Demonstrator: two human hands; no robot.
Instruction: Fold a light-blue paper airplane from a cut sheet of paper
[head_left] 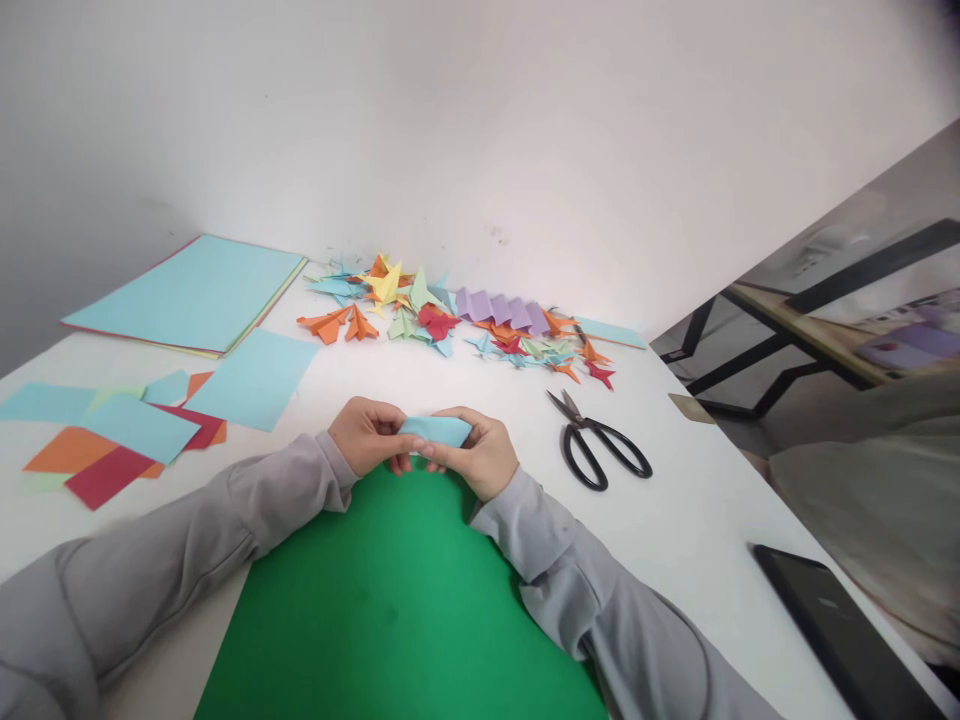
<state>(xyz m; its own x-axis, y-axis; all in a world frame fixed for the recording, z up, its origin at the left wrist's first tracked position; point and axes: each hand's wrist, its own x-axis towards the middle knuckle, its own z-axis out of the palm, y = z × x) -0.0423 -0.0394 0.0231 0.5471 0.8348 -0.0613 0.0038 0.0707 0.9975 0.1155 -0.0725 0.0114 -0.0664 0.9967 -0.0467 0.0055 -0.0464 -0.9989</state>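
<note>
A small folded piece of light blue paper (436, 431) is held between my two hands above the far edge of a green sheet (390, 590). My left hand (369, 437) pinches its left end, the thumb lying along the near edge. At the right end, my right hand (480, 452) grips it with thumb and fingers, and both thumb tips nearly meet in the middle. The fingers behind the paper are partly hidden. Black-handled scissors (592, 437) lie partly spread on the white table to the right of my right hand.
Folded paper shapes in several colours (386, 285) are heaped along the wall, with a purple pleated strip (502, 310) among them. Cut paper pieces (112, 475) and a stack of large sheets (191, 290) lie at left. A dark tablet-like device (840, 630) rests near the right edge.
</note>
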